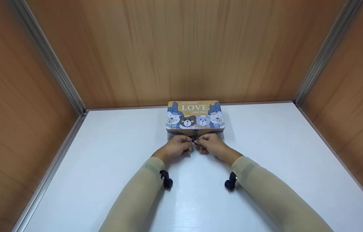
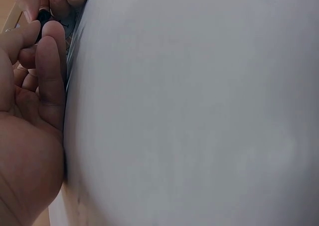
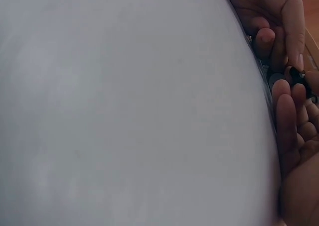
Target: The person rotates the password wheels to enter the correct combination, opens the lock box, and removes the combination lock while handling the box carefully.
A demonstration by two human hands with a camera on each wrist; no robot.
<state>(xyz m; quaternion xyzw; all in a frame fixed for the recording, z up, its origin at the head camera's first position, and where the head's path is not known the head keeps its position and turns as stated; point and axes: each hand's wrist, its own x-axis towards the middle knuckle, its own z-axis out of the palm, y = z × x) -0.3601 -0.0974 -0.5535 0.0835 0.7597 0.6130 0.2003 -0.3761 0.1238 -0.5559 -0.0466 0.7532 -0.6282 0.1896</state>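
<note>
A rectangular tin box point(image 1: 195, 114) printed with bears and the word LOVE stands against the back wall. On its front hangs a small dark padlock point(image 1: 195, 140), mostly covered by fingertips. My left hand point(image 1: 175, 147) pinches it between thumb and index finger from the left. From the other side, my right hand point(image 1: 213, 145) pinches it too, the fingertips of both hands nearly meeting. In the left wrist view the dark padlock point(image 2: 44, 18) shows between the fingers; the right wrist view has it point(image 3: 298, 77) at the right edge. Whether a key is in it cannot be seen.
A white tabletop point(image 1: 120, 145) spreads around the box. Wood-grain panels point(image 1: 184, 51) enclose it at the back and both sides, with metal rails point(image 1: 55, 64) at the corners. Small black devices point(image 1: 166, 180) are strapped at both wrists.
</note>
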